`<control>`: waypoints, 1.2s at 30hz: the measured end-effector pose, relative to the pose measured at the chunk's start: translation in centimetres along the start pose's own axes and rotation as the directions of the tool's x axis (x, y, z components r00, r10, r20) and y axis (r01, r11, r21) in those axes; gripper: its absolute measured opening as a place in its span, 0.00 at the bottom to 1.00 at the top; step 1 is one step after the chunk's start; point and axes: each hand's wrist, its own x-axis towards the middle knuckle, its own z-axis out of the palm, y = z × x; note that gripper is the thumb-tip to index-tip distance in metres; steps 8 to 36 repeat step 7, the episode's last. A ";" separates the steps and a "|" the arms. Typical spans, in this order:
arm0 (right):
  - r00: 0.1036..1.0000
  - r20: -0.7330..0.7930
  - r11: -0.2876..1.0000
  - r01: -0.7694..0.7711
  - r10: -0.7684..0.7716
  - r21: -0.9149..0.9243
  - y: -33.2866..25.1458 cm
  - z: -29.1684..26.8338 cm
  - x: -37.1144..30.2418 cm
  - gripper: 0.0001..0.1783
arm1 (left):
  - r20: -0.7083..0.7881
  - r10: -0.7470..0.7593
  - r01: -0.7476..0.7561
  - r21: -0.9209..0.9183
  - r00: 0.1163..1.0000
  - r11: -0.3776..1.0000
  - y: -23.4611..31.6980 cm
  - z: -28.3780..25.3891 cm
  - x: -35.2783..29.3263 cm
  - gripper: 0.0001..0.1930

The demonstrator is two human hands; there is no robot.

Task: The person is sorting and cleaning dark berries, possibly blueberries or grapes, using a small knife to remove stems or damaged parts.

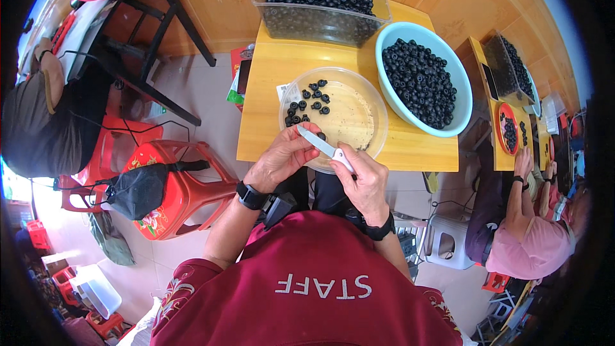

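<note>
My right hand (366,182) is closed round the white handle of a small knife (322,145), its pale blade pointing up and left. The fingers of my left hand (280,159) are pinched together by the blade; whatever they hold is hidden. A small black ring-like part (321,135) shows just beyond the blade, and I cannot tell whether my fingers touch it. Both hands are over the near edge of a round clear tray (378,99). Several black ring-like parts (306,94) lie at the tray's left side, with dark crumbs at its right.
A light-blue bowl (462,112) full of black parts stands right on the wooden table (262,122). Behind is a clear bin (307,24) heaped with them. A red stool (182,186) with a black bag stands left. Another person (528,243) works at a table on the right.
</note>
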 end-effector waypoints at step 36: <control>1.000 0.007 0.999 0.030 -0.030 -0.027 0.3 0.0 0.1 0.18 | 0.034 0.009 -0.008 -0.022 0.999 1.000 -0.3 -0.5 -0.1 0.10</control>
